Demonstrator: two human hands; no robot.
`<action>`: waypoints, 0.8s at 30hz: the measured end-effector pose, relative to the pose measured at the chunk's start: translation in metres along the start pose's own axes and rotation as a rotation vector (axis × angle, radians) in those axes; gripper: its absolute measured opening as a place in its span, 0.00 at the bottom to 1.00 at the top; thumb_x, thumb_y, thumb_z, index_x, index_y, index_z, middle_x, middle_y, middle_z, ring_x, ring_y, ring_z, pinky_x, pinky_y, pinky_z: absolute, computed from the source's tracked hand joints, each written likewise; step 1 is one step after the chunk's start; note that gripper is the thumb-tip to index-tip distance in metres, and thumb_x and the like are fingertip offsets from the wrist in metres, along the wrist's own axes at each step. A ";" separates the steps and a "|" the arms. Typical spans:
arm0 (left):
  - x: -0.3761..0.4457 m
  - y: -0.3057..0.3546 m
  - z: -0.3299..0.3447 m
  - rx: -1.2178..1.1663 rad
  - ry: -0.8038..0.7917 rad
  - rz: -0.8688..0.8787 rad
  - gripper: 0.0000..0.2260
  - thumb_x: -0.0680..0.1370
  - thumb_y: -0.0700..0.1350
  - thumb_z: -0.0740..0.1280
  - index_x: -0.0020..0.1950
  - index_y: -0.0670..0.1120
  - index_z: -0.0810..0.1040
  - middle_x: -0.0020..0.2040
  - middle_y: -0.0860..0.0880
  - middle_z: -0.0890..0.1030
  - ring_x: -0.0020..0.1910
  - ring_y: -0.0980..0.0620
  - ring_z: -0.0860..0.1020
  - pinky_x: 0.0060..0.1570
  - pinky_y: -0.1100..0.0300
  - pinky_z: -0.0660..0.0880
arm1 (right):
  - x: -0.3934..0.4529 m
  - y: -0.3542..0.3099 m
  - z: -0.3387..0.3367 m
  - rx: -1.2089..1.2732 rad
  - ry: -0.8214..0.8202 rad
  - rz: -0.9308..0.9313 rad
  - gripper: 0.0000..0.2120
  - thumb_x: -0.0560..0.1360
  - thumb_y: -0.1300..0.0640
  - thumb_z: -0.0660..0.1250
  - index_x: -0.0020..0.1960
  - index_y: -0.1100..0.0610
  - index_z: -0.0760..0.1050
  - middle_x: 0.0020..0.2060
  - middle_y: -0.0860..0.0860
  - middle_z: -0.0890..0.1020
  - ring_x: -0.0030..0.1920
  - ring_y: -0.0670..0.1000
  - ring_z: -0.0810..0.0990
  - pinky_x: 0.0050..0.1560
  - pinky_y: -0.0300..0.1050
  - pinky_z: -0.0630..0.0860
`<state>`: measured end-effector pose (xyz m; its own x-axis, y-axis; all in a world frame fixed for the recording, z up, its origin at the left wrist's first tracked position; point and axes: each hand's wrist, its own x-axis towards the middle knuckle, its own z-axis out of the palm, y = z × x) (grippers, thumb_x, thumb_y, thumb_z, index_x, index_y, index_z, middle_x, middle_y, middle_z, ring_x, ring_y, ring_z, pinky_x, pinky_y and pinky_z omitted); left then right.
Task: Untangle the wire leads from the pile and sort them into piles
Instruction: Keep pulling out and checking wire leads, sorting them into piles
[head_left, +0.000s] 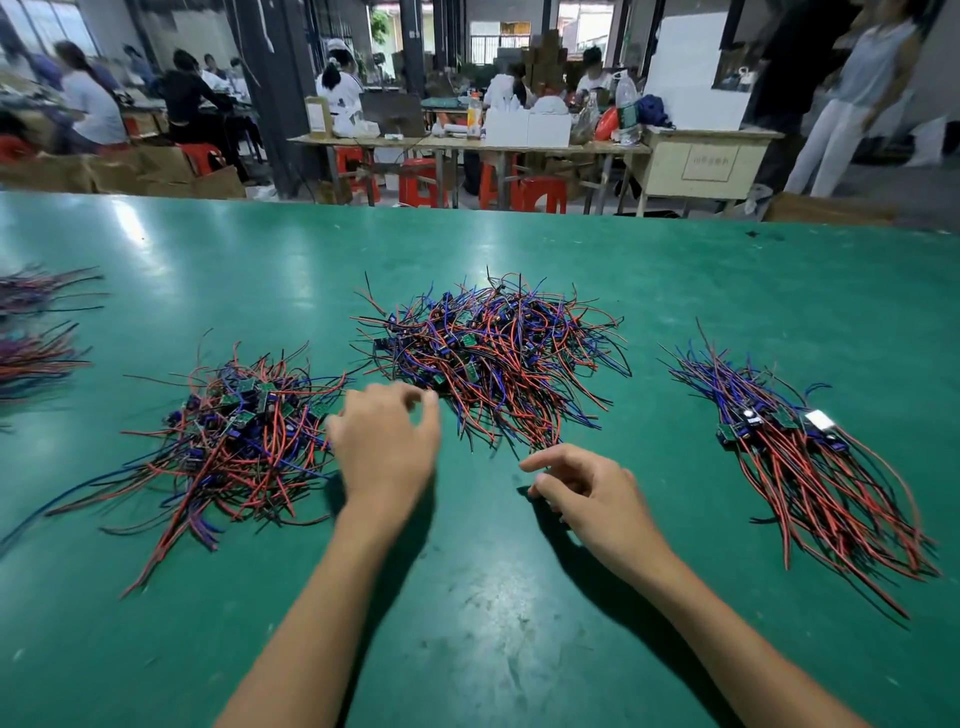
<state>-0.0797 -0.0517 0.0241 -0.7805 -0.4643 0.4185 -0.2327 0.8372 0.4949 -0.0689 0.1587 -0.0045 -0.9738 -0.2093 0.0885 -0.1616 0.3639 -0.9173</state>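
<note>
A tangled pile (493, 358) of red, blue and black wire leads with small green boards lies mid-table. A looser pile (239, 441) sits to its left, and a neatly aligned pile (810, 467) lies at the right. My left hand (387, 447) hovers between the left pile and the tangled pile, fingers loosely curled, holding nothing. My right hand (587, 493) rests low over the green table (493, 597) just below the tangled pile, forefinger and thumb extended, with nothing in it.
Two more wire bundles (31, 332) lie at the far left edge. The table's far edge (467, 213) runs across the view. Beyond it stand red stools, wooden benches with boxes and bottles, and several people.
</note>
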 end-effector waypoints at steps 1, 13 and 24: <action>-0.004 0.006 0.014 0.032 -0.099 0.004 0.17 0.82 0.59 0.60 0.57 0.52 0.83 0.57 0.48 0.82 0.59 0.46 0.74 0.60 0.49 0.64 | 0.000 0.000 0.000 -0.006 -0.002 -0.003 0.09 0.77 0.61 0.69 0.48 0.47 0.84 0.36 0.45 0.86 0.35 0.38 0.81 0.40 0.35 0.73; 0.003 0.011 0.055 -0.116 -0.164 -0.033 0.12 0.79 0.59 0.65 0.48 0.54 0.84 0.48 0.53 0.83 0.53 0.46 0.78 0.56 0.50 0.66 | 0.002 0.003 0.002 -0.040 0.001 -0.063 0.08 0.76 0.61 0.70 0.45 0.49 0.84 0.34 0.40 0.84 0.33 0.37 0.80 0.36 0.28 0.68; -0.019 0.031 0.006 -0.912 -0.318 -0.304 0.10 0.76 0.40 0.70 0.37 0.36 0.81 0.29 0.49 0.75 0.26 0.55 0.66 0.31 0.60 0.63 | 0.001 0.003 0.000 0.044 0.059 -0.093 0.17 0.76 0.62 0.70 0.59 0.44 0.78 0.40 0.48 0.85 0.33 0.50 0.81 0.40 0.45 0.77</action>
<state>-0.0759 -0.0153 0.0271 -0.9115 -0.4107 0.0217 -0.0188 0.0943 0.9954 -0.0709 0.1598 -0.0075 -0.9627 -0.1866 0.1958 -0.2463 0.3051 -0.9199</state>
